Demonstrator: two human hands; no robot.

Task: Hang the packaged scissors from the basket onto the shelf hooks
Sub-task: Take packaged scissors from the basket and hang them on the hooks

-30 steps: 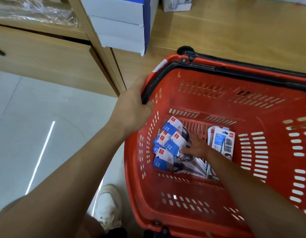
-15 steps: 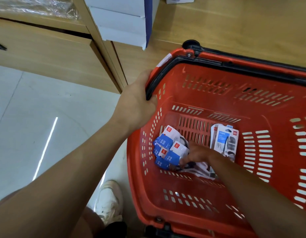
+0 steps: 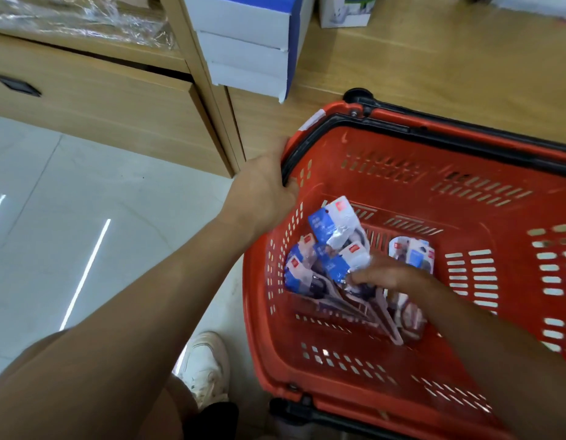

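A red plastic basket with a black handle rim fills the right half of the head view. My left hand grips its left rim. Inside, my right hand holds a fanned bunch of packaged scissors with blue and white cards, lifted off the basket floor and tilted up to the left. Another scissors pack lies against the far wall behind my right hand. No shelf hooks are in view.
A wooden shelf unit stands behind the basket, with stacked white and blue boxes on it. A wooden drawer front is at the left. Pale tiled floor and my white shoe lie below.
My right hand has gathered the loose scissors packs into one bunch and raised it from the basket floor. The left hand has kept its hold on the rim.
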